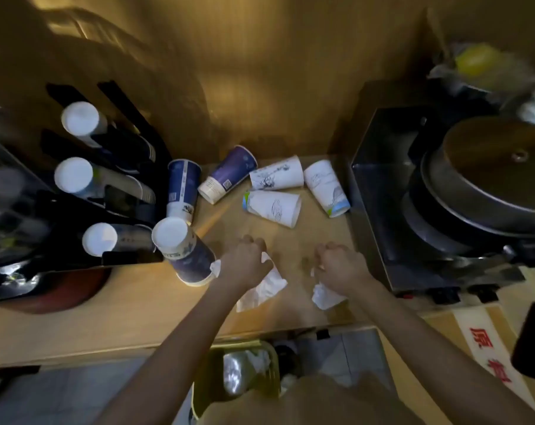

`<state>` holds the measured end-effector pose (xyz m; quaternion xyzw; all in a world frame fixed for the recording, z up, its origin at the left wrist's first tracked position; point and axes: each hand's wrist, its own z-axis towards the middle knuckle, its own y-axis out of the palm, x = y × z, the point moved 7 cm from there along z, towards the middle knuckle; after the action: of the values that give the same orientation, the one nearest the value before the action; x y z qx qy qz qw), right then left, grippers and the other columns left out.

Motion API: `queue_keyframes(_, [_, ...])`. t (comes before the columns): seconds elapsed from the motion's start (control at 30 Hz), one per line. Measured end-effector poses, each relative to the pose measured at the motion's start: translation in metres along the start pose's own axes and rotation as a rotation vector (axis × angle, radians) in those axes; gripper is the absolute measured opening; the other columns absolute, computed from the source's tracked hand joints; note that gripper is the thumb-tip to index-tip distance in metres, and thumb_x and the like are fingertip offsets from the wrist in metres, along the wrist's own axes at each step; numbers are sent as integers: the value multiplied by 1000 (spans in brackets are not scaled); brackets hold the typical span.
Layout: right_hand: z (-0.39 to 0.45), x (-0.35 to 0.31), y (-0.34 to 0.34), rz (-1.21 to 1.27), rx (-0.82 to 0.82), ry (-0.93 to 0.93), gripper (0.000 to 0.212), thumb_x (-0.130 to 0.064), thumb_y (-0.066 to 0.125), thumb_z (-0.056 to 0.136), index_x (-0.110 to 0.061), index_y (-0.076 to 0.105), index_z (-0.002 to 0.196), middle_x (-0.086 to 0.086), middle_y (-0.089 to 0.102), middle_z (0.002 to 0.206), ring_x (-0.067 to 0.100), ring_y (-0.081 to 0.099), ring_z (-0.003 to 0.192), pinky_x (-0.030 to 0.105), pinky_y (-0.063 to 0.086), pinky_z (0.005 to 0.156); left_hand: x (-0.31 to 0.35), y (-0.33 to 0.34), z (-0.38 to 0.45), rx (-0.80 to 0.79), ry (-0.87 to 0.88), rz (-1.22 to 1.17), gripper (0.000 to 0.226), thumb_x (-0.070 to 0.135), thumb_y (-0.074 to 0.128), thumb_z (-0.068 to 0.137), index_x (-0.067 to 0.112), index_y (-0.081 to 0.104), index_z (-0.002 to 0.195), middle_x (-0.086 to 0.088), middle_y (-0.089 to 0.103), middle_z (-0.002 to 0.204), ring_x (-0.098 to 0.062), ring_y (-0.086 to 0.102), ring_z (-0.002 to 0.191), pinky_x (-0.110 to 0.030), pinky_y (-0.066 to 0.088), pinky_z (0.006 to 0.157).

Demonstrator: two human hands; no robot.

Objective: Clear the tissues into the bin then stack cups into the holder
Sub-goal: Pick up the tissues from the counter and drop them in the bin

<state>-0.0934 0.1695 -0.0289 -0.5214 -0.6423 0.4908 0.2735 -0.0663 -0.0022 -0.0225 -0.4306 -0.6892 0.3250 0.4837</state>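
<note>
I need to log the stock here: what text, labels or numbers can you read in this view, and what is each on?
"原": red character on the white strip sign at the counter's right end; the red character below it is cut off and blurred.
Blue paper cups: white print and code-like squares, too small to read.
White paper cups: line drawings only, no legible words.
Nothing else is readable.

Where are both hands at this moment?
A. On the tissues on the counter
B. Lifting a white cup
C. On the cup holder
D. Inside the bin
A: the left hand and right hand each close on crumpled tissues lying on the counter, while the cups lie untouched behind.
</note>
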Motion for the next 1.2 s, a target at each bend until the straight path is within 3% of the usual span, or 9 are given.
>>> queue_keyframes(0.17, [-14, 16, 51, -46, 4, 60, 41, -33, 45, 87, -25, 43, 127, 6, 38, 142, 26, 31, 131, 40, 38, 98, -25, 41, -5, 11, -15, 149, 60, 38, 50, 88, 23, 26, 141, -12, 23, 152, -31, 19, 140, -43, 25, 111])
queue_keyframes(0.27, [-16, 25, 67, 41, 32, 85, 46, -35, 43, 88, -33, 34, 133, 4, 36, 142, 28, 36, 127, 41, 42, 94, -38, 64, -5, -30, -49, 207, 68, 42, 48, 90, 29, 10, 145, -11, 1, 158, -34, 4, 144, -48, 20, 114])
queue_keyframes(0.4, [-16, 30, 88, -54, 9, 37, 59, -29, 42, 90, -32, 18, 144, 5, 40, 139, 27, 43, 119, 35, 46, 86, -43, 81, -8, -102, -116, 168, 67, 38, 43, 93, 34, 2, 145, -11, -8, 158, -38, 5, 143, -53, 24, 111])
queue_keyframes(0.5, [-11, 32, 90, -47, 22, 7, 58, -28, 41, 91, -32, 18, 144, 5, 43, 137, 26, 44, 118, 34, 45, 88, -43, 84, -8, -82, -116, 187, 58, 32, 38, 95, 33, 10, 145, -5, 2, 158, -34, 12, 141, -52, 30, 108])
queue_keyframes(0.63, [-5, 28, 88, 0, 25, -67, 64, -24, 49, 89, -34, 19, 144, 7, 45, 136, 27, 49, 112, 36, 49, 86, -41, 80, -10, 5, -114, 148, 42, 27, 40, 94, 27, 37, 136, -3, 31, 150, -29, 28, 133, -44, 39, 102])
queue_keyframes(0.83, [7, 15, 95, 64, -33, -193, 55, -12, 55, 85, -25, 41, 137, 12, 46, 135, 30, 53, 111, 37, 49, 87, -45, 83, -22, 81, -170, 32, 31, 16, 47, 89, 23, 59, 117, -6, 56, 126, -30, 43, 117, -40, 45, 86])
queue_keyframes(0.97, [14, 4, 84, 474, 37, -150, 31, 0, 42, 92, -7, 61, 116, 18, 56, 120, 33, 57, 106, 39, 48, 87, -53, 81, -38, 152, -235, -103, 30, 7, 51, 83, 20, 68, 103, -11, 64, 109, -31, 53, 104, -35, 43, 76])
queue_keyframes(1.1, [7, -20, 63, 684, 160, -132, 30, 8, 46, 84, -3, 69, 99, 18, 65, 108, 27, 61, 96, 23, 43, 77, -62, 71, -63, 248, -276, -406, 22, 2, 60, 76, 10, 72, 93, -19, 69, 101, -34, 63, 89, -35, 47, 75])
queue_keyframes(1.2, [-7, -46, 57, 795, 165, -150, 31, 10, 47, 82, -5, 71, 94, 13, 64, 103, 18, 58, 84, 17, 38, 66, -81, 77, -87, 264, -387, -558, 20, -2, 62, 75, 3, 71, 93, -19, 70, 97, -32, 63, 85, -25, 41, 71])
